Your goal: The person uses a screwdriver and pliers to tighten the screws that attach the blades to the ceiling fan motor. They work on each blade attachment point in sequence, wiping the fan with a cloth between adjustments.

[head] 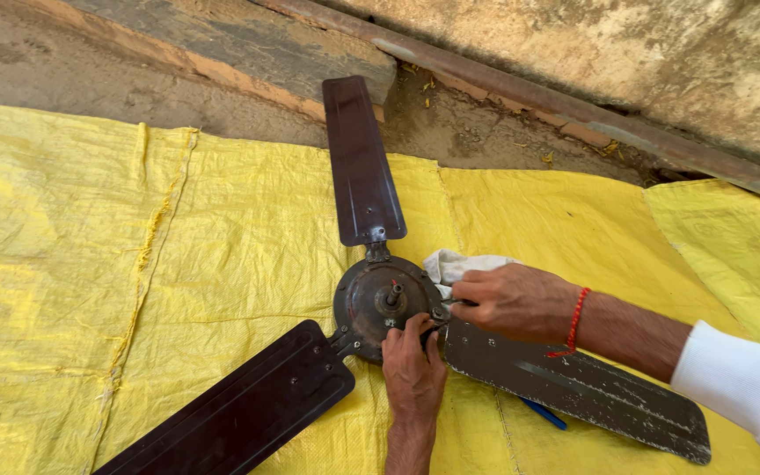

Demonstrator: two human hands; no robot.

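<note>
1. Ceiling fan (389, 303), dark brown and dusty, lies flat near the middle of a yellow woven sheet (178, 246) spread on the ground, its three blades splayed out: one toward the far edge of the sheet, one toward the near left corner, one toward the near right.

2. Left hand (412, 369) comes in from the near edge and rests on the rim of the round motor housing, fingers curled down at the spot where the right-side blade (573, 387) joins. I cannot tell whether anything sits between those fingers.

3. Right hand (512, 302), with a red thread at the wrist and a white sleeve behind it, is closed over the same joint from the right, fingertips pinched inward. What it pinches is hidden; it may be a small fastener or tool.

4. A white cloth (455, 264) is bunched just behind the right hand, touching the housing. A blue pen-like object (543, 413) peeks from under the right-side blade.

5. To my eye the work is at the blade bracket. Doing it well means the left hand bracing the housing firmly so it cannot turn, while the right works squarely on the fastener without slipping off.

6. Any loosened small part is best kept on the sheet, away from the dirt and the concrete ledge (248, 48) beyond its far edge.
</note>
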